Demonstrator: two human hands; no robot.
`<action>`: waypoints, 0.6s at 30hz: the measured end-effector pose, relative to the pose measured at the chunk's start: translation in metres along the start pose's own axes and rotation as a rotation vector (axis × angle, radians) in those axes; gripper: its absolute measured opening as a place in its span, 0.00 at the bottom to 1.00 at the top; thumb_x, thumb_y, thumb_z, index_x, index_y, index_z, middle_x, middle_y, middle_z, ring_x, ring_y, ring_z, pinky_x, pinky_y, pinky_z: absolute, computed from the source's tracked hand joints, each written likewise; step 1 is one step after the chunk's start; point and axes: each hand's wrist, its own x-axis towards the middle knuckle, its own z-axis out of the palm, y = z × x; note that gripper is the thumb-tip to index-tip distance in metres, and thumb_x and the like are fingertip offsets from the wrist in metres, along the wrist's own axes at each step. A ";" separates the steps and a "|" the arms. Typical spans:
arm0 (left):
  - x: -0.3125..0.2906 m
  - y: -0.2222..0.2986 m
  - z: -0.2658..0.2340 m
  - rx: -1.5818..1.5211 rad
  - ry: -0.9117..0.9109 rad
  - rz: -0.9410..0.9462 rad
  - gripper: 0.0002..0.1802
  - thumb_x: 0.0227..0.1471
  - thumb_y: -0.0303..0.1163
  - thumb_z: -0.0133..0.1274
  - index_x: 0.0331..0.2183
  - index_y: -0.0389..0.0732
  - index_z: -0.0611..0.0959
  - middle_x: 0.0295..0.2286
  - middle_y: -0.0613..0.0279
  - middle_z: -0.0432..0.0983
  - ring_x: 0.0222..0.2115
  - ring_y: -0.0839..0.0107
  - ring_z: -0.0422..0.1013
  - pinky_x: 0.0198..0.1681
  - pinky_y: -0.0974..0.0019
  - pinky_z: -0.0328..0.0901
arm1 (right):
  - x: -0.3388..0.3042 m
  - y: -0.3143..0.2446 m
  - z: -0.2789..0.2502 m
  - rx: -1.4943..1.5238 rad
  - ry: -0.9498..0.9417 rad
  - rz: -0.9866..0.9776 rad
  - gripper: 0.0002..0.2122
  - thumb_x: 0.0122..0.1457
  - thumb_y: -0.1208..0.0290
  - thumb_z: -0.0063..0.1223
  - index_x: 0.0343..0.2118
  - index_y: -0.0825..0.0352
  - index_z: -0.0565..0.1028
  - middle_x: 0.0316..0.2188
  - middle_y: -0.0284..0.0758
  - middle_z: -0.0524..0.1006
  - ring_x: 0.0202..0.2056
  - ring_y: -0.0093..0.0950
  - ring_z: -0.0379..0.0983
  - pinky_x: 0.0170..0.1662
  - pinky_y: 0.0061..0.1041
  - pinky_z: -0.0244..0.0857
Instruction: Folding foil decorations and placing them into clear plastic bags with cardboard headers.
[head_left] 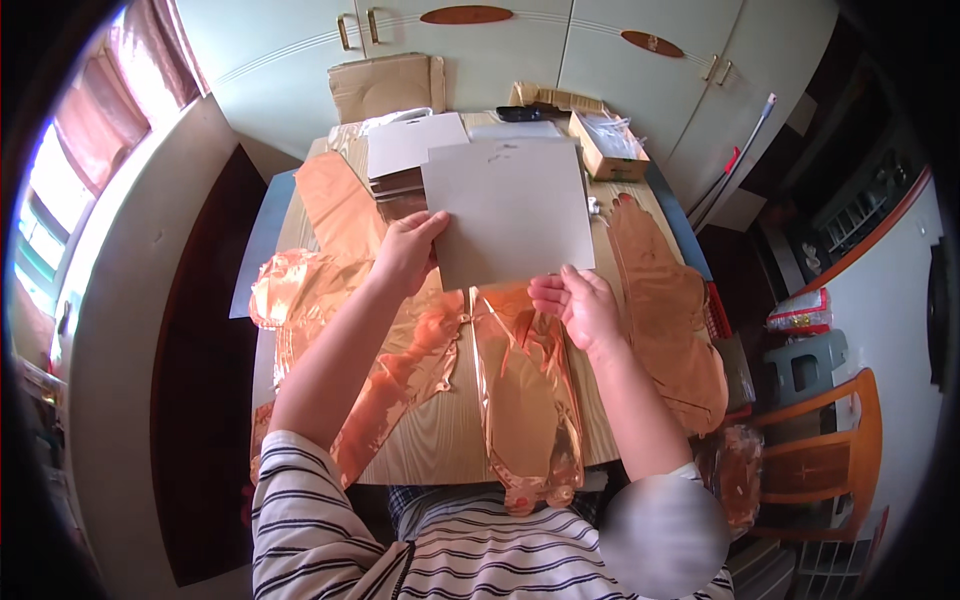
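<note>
A stiff, pale grey square card (510,215) is held up over the middle of the table, slightly tilted. My left hand (412,250) is closed on its left edge, thumb on the face and the other fingers hidden behind. By the card's lower right corner is my right hand (578,303), its thumb at the edge and its fingers stretched out just below it. Under the card, a shiny copper-coloured plastic bag (522,400) lies lengthwise toward me. More crumpled copper-coloured bags (400,370) spread beneath my left forearm.
Behind the held card stands a stack of similar cards (415,142). An open cardboard box (610,150) with clear plastic pieces is at the back right, near a black object (518,114). Another copper-coloured bag (660,310) lies along the right side. A wooden chair (820,460) stands to the right.
</note>
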 end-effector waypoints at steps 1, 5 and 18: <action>0.011 0.004 -0.003 0.010 0.016 0.040 0.15 0.64 0.36 0.54 0.44 0.32 0.81 0.35 0.58 0.81 0.32 0.71 0.78 0.36 0.66 0.74 | 0.004 0.001 -0.007 -0.005 0.015 0.003 0.15 0.71 0.64 0.45 0.47 0.73 0.73 0.36 0.45 0.81 0.36 0.35 0.82 0.38 0.32 0.79; 0.040 0.010 -0.012 -0.091 0.142 0.065 0.10 0.58 0.31 0.61 0.36 0.34 0.81 0.29 0.60 0.80 0.26 0.73 0.76 0.29 0.68 0.73 | 0.016 -0.008 -0.014 0.008 0.035 0.030 0.20 0.68 0.60 0.52 0.54 0.71 0.69 0.39 0.44 0.80 0.37 0.33 0.81 0.39 0.31 0.78; 0.151 0.060 -0.086 0.320 0.517 0.522 0.21 0.54 0.43 0.64 0.33 0.31 0.83 0.26 0.60 0.79 0.26 0.69 0.75 0.30 0.67 0.69 | 0.043 -0.035 -0.015 -0.054 0.396 -0.363 0.13 0.56 0.71 0.64 0.42 0.65 0.74 0.33 0.30 0.79 0.23 0.18 0.73 0.22 0.16 0.66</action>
